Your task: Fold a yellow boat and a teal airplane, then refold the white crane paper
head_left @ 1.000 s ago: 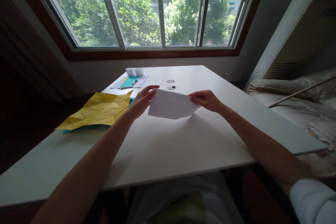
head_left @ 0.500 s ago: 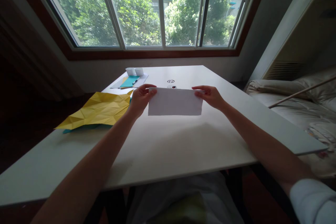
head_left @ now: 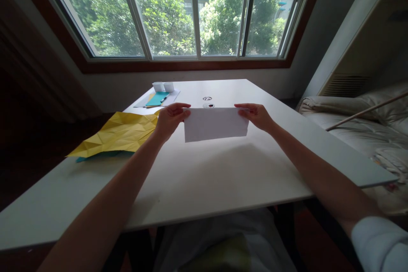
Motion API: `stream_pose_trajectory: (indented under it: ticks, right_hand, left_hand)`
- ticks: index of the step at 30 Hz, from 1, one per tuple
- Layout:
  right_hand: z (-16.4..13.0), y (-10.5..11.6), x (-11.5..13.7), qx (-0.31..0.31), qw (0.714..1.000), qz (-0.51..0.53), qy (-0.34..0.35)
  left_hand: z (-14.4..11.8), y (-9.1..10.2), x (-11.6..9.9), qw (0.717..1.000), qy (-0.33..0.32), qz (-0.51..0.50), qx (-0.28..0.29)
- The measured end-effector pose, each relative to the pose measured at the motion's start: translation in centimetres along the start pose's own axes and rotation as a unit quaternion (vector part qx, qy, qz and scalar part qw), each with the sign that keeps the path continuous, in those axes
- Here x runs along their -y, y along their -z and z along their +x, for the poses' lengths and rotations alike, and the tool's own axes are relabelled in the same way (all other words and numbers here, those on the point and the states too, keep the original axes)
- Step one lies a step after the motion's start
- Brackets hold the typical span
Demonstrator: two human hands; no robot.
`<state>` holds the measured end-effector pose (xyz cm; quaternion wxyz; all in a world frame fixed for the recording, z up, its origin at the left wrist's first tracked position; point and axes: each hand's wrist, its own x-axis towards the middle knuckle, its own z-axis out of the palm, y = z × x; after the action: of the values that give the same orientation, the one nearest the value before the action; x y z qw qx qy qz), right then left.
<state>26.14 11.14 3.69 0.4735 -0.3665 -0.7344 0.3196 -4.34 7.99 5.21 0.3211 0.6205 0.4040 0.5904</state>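
Two hands hold one white sheet (head_left: 216, 124) above the middle of the worktop (head_left: 207, 178). The left hand (head_left: 168, 120) pinches the sheet's upper left corner and the right hand (head_left: 256, 115) its upper right, each grip closed on the top edge between thumb and fingers. The sheet hangs as a wide band, apparently folded in half; whether the crease is pressed flat cannot be told, and no further folds show. At ten o'clock from the hands lies a yellow sheet (head_left: 119, 134), creased all over into triangles, with a teal edge (head_left: 83, 159) beneath it. At twelve o'clock, near the window (head_left: 194, 12), sit two small cups (head_left: 163, 86), a teal card (head_left: 157, 99) and a pen (head_left: 163, 100).
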Motion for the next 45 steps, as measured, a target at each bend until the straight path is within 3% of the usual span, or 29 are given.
stream_pose_trajectory:
  ticks: [17,22,26,31,38,45]
  right_hand:
    - [0.0,0.1,-0.1,-0.012,1.0,-0.019,0.011]
    - [-0.1,0.0,-0.9,0.037,0.996,-0.082,0.002]
    - [-0.5,-0.5,-2.0,0.096,0.98,-0.175,-0.012]
    - [-1.0,-1.5,-2.7,0.139,0.95,-0.28,0.008]
    - [-1.2,-2.0,-2.4,0.167,0.921,-0.349,0.054]
    - [-1.3,-2.6,-2.2,0.167,0.872,-0.445,0.111]
  left_hand:
    - [0.0,0.0,0.1,0.999,0.015,0.031,-0.007]
    - [0.2,0.7,1.4,0.99,0.045,0.121,0.047]
    - [-0.1,0.8,2.7,0.951,0.035,0.278,0.132]
    - [-0.6,0.3,3.6,0.885,-0.009,0.42,0.2]
    - [-0.7,0.1,4.0,0.829,0.0,0.503,0.244]
    - [-1.7,-1.4,2.4,0.798,-0.117,0.516,0.288]
